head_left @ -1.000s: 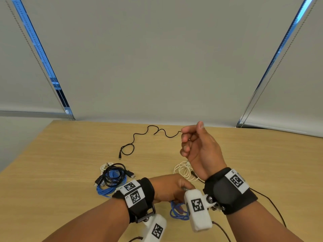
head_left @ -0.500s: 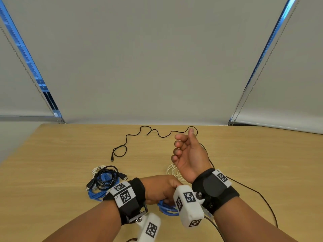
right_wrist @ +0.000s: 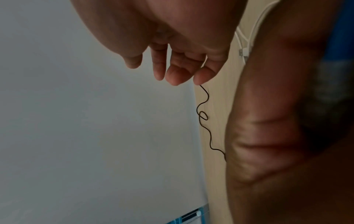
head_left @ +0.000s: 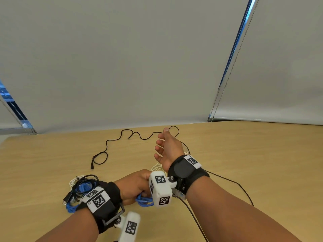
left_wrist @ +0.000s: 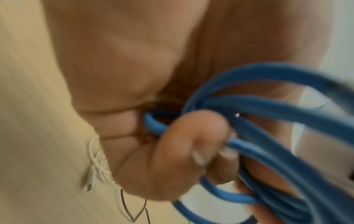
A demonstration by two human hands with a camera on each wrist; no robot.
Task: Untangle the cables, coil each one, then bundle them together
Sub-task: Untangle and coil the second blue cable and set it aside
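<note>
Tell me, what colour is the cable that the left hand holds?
Blue. The left hand grips the coiled cable; the left wrist view shows it best.

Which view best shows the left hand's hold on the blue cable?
Left wrist: the left hand's fingers curl round the blue cable loops. The head view shows only loops below the fist; the right wrist view doesn't show the grip.

A coiled blue rubber cable [head_left: 144, 200], a thin black wavy cable [head_left: 122, 135] and a light wood-grain worktop [head_left: 244, 154] are seen.

Bare forearms, black wrist straps [head_left: 185, 172], white marker-tagged camera blocks [head_left: 160, 188], apparently black-cabled.
</note>
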